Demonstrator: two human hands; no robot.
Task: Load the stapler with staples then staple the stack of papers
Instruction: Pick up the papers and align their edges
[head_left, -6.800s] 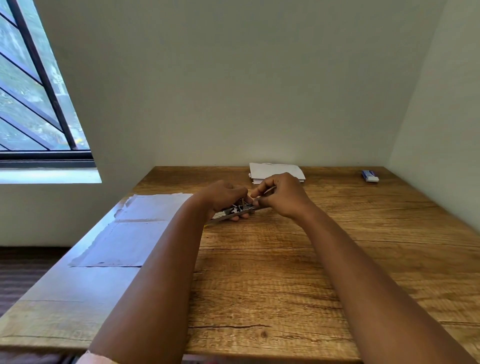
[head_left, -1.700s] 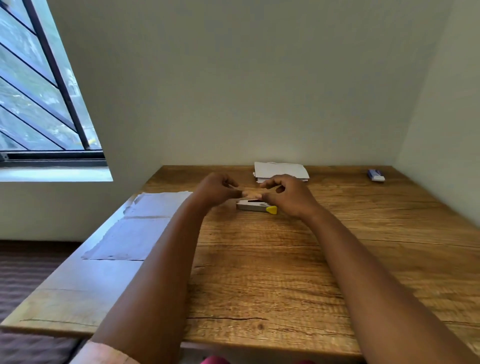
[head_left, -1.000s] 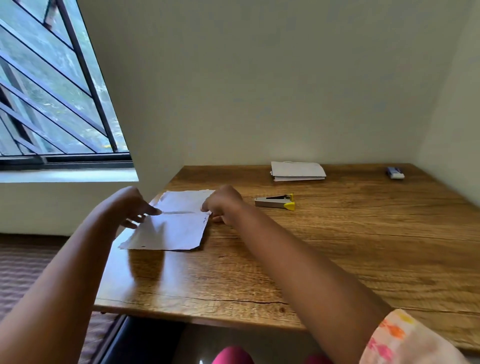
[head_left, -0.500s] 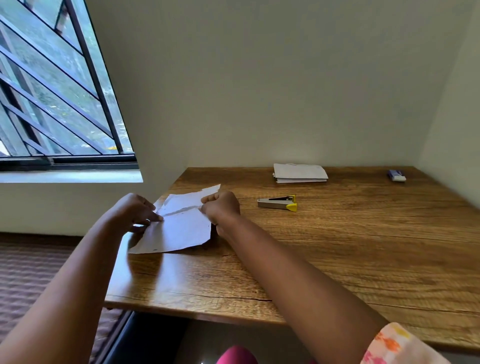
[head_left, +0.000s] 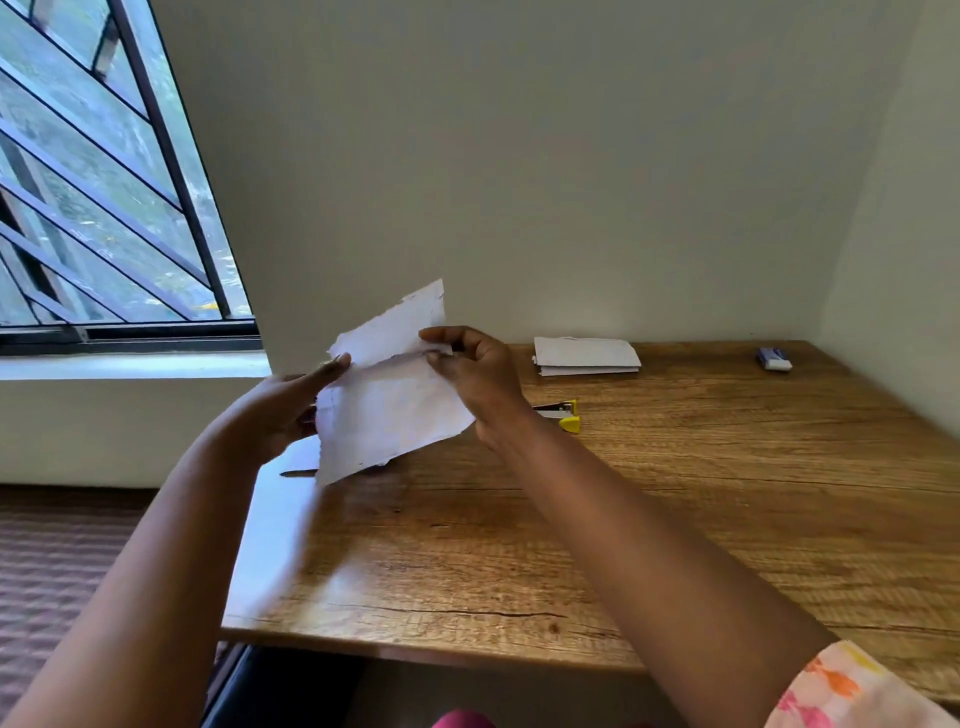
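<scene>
The white papers (head_left: 387, 400) are lifted off the wooden table (head_left: 675, 493), tilted up near its left edge. My right hand (head_left: 475, 374) pinches their right edge between thumb and fingers. My left hand (head_left: 283, 410) holds their left edge, with the fingertips on the paper. The grey stapler with a yellow tip (head_left: 558, 414) lies on the table just right of my right wrist, partly hidden behind it.
A second white paper pile (head_left: 586, 356) lies at the table's far edge by the wall. A small blue and white box (head_left: 774, 358) sits in the far right corner. A barred window (head_left: 104, 208) is at the left.
Both hands have raised the papers from the table's left side into the air. The stapler, set down earlier, lies still on the table.
</scene>
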